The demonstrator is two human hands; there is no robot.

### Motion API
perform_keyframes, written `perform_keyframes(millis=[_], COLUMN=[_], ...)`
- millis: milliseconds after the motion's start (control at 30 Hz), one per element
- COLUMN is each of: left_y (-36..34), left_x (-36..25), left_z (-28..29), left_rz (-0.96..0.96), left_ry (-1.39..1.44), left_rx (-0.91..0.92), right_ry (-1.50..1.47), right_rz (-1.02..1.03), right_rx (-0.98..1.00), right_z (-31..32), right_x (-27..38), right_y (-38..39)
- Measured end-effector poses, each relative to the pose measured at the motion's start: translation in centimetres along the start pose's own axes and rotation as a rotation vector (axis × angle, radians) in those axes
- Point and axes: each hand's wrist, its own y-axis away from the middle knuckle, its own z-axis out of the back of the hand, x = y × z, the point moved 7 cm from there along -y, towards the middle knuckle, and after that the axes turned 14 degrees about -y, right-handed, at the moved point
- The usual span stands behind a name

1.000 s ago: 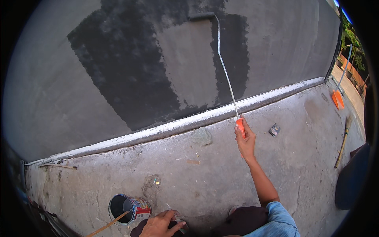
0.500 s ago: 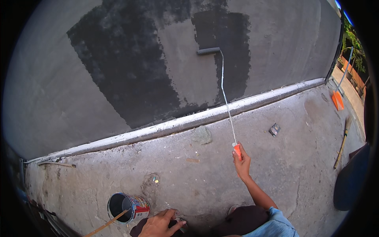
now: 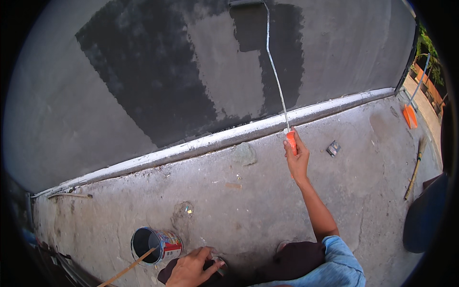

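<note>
Paint roller (image 3: 267, 62): long thin pale metal shaft, orange grip at the bottom, roller head right at the top edge of the view, pressed against the wall (image 3: 71, 105). Grey wall, with broad dark patches of wet-looking paint either side of a lighter unpainted strip just left of the shaft. Below the wall a whitish ledge (image 3: 201, 143), then a rough, stained concrete floor (image 3: 239, 210). Outdoors, in daylight, with greenery past the wall's right end. Right hand (image 3: 296, 160) closed tight around the orange grip, arm stretched up and forward, shaft running from the fist up over the ledge to the dark patch. Left hand (image 3: 191, 268) low near the bottom edge, well apart from the roller, fingers loosely spread and resting on something dark, gripping nothing clearly visible. Open paint can (image 3: 155, 245) just left of that hand, a wooden stick (image 3: 126, 270) leaning out of it. Right of the roller's grip, a small dark object (image 3: 333, 148) on the floor; farther right, a broom (image 3: 415, 167) lying flat.
</note>
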Motion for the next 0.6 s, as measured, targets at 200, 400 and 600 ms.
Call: perform_keyframes(millis=[200,400,600], left_y=[0.2,0.1,0.0], left_x=[0.2,0.2,0.0], left_z=[-0.1,-0.1,-0.2], left_rz=[0.000,-0.017,-0.033], left_ry=[-0.029,-0.015,-0.020], left_rx=[-0.013,-0.022,-0.047], right_ry=[0.022,0.112,0.153], right_rz=[-0.157,-0.312,-0.341], right_rx=[0.016,0.034,0.032], right_z=[2.9,5.9,8.5], right_x=[-5.5,-8.3,-11.2], right_y=[6.5,12.1,15.5])
